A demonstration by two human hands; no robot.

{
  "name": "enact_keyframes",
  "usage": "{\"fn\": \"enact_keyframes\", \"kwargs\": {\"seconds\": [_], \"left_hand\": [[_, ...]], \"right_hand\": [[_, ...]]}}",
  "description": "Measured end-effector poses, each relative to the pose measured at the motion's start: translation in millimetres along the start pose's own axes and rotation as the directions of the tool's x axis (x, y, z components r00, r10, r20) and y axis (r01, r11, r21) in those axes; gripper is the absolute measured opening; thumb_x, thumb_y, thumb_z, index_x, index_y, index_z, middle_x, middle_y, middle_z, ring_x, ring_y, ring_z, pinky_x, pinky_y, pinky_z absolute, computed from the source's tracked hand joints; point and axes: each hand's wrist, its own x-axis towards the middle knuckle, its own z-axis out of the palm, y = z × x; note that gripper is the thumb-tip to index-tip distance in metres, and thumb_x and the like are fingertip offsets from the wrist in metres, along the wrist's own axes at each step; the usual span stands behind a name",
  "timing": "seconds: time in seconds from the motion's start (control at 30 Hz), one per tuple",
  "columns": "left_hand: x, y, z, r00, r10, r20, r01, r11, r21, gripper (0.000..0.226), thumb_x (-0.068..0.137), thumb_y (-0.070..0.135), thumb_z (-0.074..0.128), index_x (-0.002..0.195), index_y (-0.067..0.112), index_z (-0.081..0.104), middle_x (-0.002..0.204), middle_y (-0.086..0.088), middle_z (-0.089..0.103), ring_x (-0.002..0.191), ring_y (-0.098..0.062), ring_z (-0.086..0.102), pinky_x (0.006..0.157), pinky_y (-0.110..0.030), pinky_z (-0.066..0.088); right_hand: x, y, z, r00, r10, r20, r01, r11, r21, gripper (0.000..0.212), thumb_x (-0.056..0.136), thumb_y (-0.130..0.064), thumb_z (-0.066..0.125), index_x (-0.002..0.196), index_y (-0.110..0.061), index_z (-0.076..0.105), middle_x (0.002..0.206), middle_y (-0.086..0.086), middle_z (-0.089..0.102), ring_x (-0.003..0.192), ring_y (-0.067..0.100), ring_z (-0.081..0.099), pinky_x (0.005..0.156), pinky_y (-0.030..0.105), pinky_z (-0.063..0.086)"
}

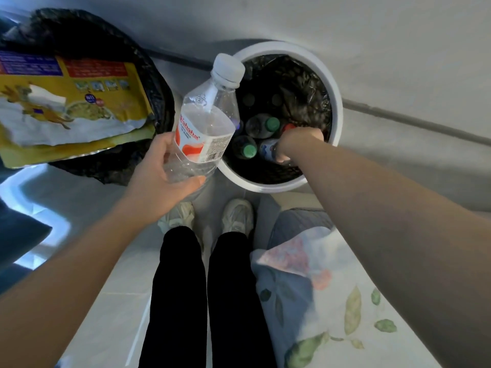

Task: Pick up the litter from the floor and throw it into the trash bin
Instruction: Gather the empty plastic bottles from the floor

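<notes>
**Two bottles going into the bin, one hand at a time**

The clear water bottle (204,128), capped and bearing a red-and-white label, is hanging just left of centre frame. It is tilting cap-first over the left rim of the white trash bin (337,102). The left hand (164,168) is gripping its lower body, thumb on the near side and fingers wrapping behind.

To finish well, I judge the hand should be carrying the bottle further over the opening before letting go. At present only its neck is clearing the rim, and a release here risks it bouncing off the edge.

The right hand (297,144) is reaching down inside the bin at centre right. Its fingers appear curled round a blue-labelled bottle (267,149), so it is occupying the very space the water bottle needs. It should be releasing and pulling out first.

Two green-capped bottles (261,126) are lying on the black liner (297,86) and filling the bottom, so a gentle drop is wiser.

A yellow food packet (74,102) is lying on a black bag (79,30) at upper left. Floral fabric (332,301) is crowding the lower right beside the person's shoes (237,215).
</notes>
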Motion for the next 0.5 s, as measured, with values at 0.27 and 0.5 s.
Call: {"fn": "enact_keyframes", "kwargs": {"seconds": [0.27, 0.5], "left_hand": [[4, 7, 0, 0.998, 0.067, 0.015, -0.067, 0.998, -0.009, 0.063, 0.075, 0.006, 0.076, 0.121, 0.037, 0.046, 0.111, 0.026, 0.06, 0.106, 0.014, 0.053, 0.091, -0.016, 0.042], [4, 31, -3, 0.991, 0.13, 0.032, -0.134, 0.979, 0.152, 0.064, 0.074, 0.018, 0.079, 0.124, 0.037, 0.045, 0.119, 0.019, 0.057, 0.11, 0.006, 0.054, 0.092, -0.02, 0.045]], "right_hand": [[15, 2, 24, 0.987, 0.004, -0.16, 0.049, 0.943, 0.328, 0.064, 0.083, -0.037, 0.06, 0.139, -0.013, 0.039, 0.128, 0.007, 0.057, 0.115, 0.029, 0.057, 0.078, 0.034, 0.038], [-12, 47, 0, 0.917, -0.05, -0.396, 0.341, 0.614, 0.712, 0.038, 0.085, -0.025, 0.059, 0.121, -0.014, 0.057, 0.118, 0.009, 0.061, 0.106, 0.025, 0.059, 0.081, 0.026, 0.045]]}}
